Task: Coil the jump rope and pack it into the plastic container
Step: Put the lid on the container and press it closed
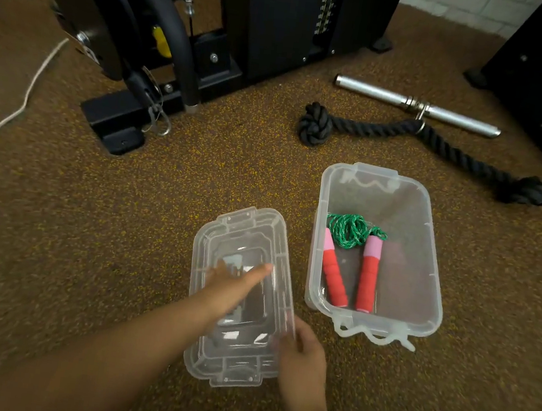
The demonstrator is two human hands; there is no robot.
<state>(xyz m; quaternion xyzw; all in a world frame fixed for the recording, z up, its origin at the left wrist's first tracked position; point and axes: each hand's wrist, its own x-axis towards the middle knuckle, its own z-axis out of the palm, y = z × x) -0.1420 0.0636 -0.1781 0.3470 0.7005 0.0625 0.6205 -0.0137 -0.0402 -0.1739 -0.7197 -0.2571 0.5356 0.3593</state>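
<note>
The clear plastic container (430, 231) stands open on the floor at the right. Inside it lies the jump rope (350, 230), its green cord coiled and its two red-and-pink handles side by side. The clear lid (253, 227) lies on the floor to the container's left. My left hand (236, 281) rests flat on the lid with fingers stretched. My right hand (304, 353) grips the lid's right edge near its front corner.
A black knotted gym rope (367, 128) and a chrome bar (379, 94) lie behind the container. Black gym machine frames (120, 111) stand at the back and right. A white cord (18, 109) runs along the left floor.
</note>
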